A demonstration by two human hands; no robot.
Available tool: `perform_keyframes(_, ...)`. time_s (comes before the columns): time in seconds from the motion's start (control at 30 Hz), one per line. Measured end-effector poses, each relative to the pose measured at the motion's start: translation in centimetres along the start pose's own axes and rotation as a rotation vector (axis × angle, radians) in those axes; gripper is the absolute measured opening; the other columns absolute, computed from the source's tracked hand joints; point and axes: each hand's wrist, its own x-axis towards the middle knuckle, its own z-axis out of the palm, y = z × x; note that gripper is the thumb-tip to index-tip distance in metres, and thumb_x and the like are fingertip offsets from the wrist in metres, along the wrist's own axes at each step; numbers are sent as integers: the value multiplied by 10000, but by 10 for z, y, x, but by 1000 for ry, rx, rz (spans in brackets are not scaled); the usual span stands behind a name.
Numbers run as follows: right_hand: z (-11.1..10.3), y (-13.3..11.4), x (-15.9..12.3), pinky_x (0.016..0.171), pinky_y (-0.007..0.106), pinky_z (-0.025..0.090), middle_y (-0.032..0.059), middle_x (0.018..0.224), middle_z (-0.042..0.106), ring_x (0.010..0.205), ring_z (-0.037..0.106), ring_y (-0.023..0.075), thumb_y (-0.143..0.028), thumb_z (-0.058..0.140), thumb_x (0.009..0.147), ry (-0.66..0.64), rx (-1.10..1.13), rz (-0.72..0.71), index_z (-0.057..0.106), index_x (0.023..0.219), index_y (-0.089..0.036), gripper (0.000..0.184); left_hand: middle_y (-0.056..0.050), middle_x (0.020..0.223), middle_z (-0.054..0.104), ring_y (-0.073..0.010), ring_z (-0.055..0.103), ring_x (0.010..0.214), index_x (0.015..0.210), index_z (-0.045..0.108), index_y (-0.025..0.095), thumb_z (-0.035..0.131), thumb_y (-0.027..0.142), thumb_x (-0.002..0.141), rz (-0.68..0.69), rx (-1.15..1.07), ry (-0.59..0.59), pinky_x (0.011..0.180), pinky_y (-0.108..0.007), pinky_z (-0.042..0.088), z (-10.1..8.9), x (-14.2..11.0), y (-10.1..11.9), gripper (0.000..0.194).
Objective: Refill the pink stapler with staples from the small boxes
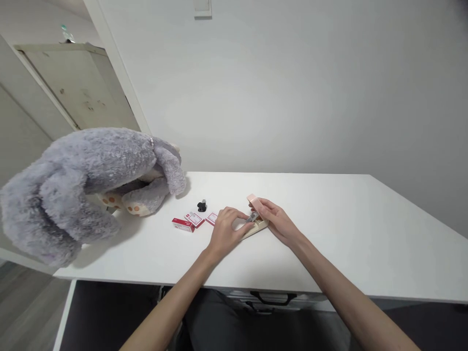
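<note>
On the white table point(329, 219) lies a stapler point(253, 198) with a pink top, tilted up from its cream base. My right hand point(276, 219) grips the raised top at the stapler's far end. At the near side, my left hand point(228, 228) has thumb and index finger closed on a small grey metal piece point(252, 217) at the stapler's middle. Whether that piece is loose or part of the stapler cannot be told. Left of my left hand are small red-and-white boxes point(183, 224), one of them partly hidden by my fingers.
A small black object with a metal tip point(202, 206) stands behind the boxes. The large grey plush toy point(98, 161) takes up the table's left end. A wall point(274, 97) rises behind the table, and drawers with black handles point(273, 298) are below its front edge.
</note>
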Motion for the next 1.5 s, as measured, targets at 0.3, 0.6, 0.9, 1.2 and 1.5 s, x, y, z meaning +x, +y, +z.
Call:
perform_keyframes(0.3, -4, 3, 0, 1067, 454, 538, 132, 1344, 725, 1323, 635, 319, -674, 735, 894, -92, 50, 21, 716, 1323, -263, 594, -49, 1021, 733, -227, 658, 1001, 1037, 670, 228, 609, 285, 1040, 75, -11, -57, 929, -405, 495, -5, 0, 10, 84)
perform_keyframes(0.6, -3, 2, -1, 960, 408, 555, 114, 1336, 716, 1168, 678, 284, -668, 729, 903, -137, 57, 66, 700, 1338, -271, 590, -79, 1063, 679, -234, 640, 1007, 1122, 698, 241, 556, 164, 995, 216, 83, -110, 917, -404, 508, -2, -2, 8, 205)
perform_keyframes(0.9, -4, 4, 1, 929, 371, 527, 94, 1277, 715, 1118, 645, 253, -520, 807, 911, -211, 203, 71, 745, 1282, -279, 446, -64, 1006, 662, -228, 623, 958, 986, 629, 221, 570, 131, 945, 221, 61, -94, 876, -392, 498, -2, -1, 9, 115)
perform_keyframes(1.2, -3, 3, -1, 887, 370, 507, 66, 1151, 744, 1004, 665, 238, -497, 847, 883, -254, 188, 111, 775, 1235, -286, 417, -66, 1021, 637, -234, 606, 944, 924, 619, 219, 627, 108, 834, 168, 76, -123, 870, -378, 490, -2, -1, 8, 143)
perform_keyframes(1.5, -5, 5, 0, 898, 363, 502, 68, 1179, 749, 1012, 663, 236, -499, 857, 864, -224, 141, 135, 773, 1220, -273, 431, -38, 917, 627, -208, 581, 888, 851, 577, 217, 563, 108, 835, -11, -118, -6, 832, -347, 454, -2, 1, 11, 112)
